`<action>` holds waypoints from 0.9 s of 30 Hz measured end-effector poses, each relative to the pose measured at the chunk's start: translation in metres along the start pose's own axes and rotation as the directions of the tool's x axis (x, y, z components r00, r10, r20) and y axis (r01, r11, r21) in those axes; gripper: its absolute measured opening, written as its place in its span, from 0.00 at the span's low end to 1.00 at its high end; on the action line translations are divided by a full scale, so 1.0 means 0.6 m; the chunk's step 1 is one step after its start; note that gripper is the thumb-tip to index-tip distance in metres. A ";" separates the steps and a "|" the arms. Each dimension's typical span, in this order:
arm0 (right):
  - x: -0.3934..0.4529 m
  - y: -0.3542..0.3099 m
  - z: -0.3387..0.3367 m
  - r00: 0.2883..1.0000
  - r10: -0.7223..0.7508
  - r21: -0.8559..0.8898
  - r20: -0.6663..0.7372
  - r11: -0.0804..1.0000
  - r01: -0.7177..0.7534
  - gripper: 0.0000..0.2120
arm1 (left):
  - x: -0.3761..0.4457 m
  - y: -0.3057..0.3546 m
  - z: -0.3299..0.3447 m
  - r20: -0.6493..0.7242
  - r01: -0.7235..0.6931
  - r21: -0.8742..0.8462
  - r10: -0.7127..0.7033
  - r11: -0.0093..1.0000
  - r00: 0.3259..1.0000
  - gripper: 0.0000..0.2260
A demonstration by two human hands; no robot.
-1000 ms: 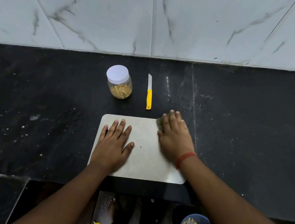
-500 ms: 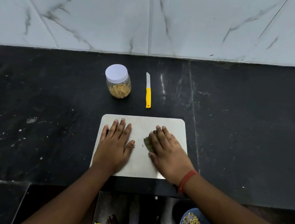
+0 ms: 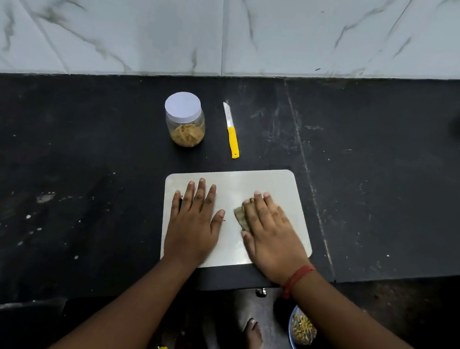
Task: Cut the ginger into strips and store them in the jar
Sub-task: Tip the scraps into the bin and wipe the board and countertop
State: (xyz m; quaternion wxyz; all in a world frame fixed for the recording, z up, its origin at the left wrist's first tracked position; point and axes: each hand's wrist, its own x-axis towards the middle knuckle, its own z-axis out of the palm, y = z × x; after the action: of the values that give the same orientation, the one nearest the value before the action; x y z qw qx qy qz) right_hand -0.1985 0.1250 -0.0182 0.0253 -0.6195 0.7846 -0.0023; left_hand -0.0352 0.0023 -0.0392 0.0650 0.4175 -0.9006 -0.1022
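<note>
**Hands flat on the cutting board, jar and knife beyond**

The closed jar (image 3: 185, 120), holding ginger strips, stands beyond your left hand (image 3: 193, 221); the yellow-handled knife (image 3: 231, 132) lies just beside it. Your left hand rests flat, fingers straight, on the pale cutting board (image 3: 284, 186). Your right hand (image 3: 270, 235) presses a brownish cloth-like wad (image 3: 240, 215) under straight fingers. Around them: scuffed black counter (image 3: 80, 171), marble-tiled wall (image 3: 154, 22) behind.

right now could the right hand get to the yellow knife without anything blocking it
Probably yes. The knife lies alone on the black counter just beyond the cutting board, with bare counter between it and the jar. The right hand rests flat on a brownish piece on the board, so it would have to leave that first.
</note>
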 end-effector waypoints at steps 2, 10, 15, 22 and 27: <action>0.005 0.030 -0.010 0.979 0.197 0.018 -0.042 0.980 -0.197 0.29 | 0.000 -0.002 0.000 -0.003 -0.015 -0.007 0.015 1.000 1.000 0.29; -0.019 0.012 -0.009 0.941 0.335 0.046 -0.054 0.942 -0.333 0.28 | 0.000 -0.006 -0.004 -0.014 -0.032 -0.043 0.031 0.999 0.999 0.30; -0.032 -0.057 -0.002 0.994 0.109 0.043 -0.019 0.993 -0.108 0.28 | -0.001 -0.005 -0.015 -0.024 -0.043 -0.122 0.040 0.992 0.999 0.31; -0.025 -0.041 -0.002 0.979 0.200 0.053 -0.026 0.979 -0.198 0.28 | -0.016 -0.117 -0.045 -0.095 -0.021 0.026 0.023 0.999 0.995 0.29; -0.012 -0.066 0.000 0.923 0.382 0.074 -0.050 0.923 -0.378 0.29 | -0.024 -0.146 -0.038 -0.028 -0.014 0.140 0.018 0.990 0.999 0.30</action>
State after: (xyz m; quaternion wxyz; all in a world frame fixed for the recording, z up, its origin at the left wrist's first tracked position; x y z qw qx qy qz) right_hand -0.1582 0.1229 -0.0164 0.0198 -0.4541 0.8898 -0.0417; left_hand 0.0432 -0.0448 -0.0384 0.0496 0.4152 -0.9078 -0.0319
